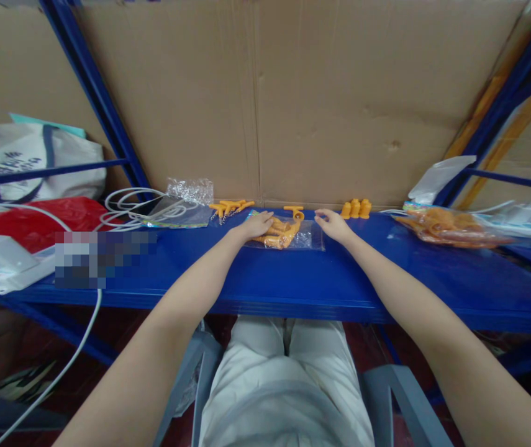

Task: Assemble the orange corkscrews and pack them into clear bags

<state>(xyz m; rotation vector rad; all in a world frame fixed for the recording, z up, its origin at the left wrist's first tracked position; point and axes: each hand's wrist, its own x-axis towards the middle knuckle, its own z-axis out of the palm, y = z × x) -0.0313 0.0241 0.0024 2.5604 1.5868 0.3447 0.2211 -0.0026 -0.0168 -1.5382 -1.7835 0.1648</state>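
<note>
A clear plastic bag (pixel 310 239) with orange plastic parts (pixel 284 236) in it lies on the blue table (pixel 265 279) in front of me. My left hand (pixel 256 227) rests on the bag's left part, its fingers stretched out over it. At the bag's right edge is my right hand (pixel 334 226), fingers slightly apart and nothing visible in them. An orange T-shaped piece with a ring (pixel 297 213) sits just behind the bag. Orange-handled corkscrews (pixel 230 207) with metal spirals lie to the left. Several orange bell-shaped pieces (pixel 356 209) stand to the right.
An empty-looking clear bag (pixel 184 211) and coiled white cable (pixel 128 208) lie left, near a red bag (pixel 36 217) and white power strip (pixel 23 270). A filled bag of orange parts (pixel 451 225) lies right. Cardboard (pixel 316 105) walls the back.
</note>
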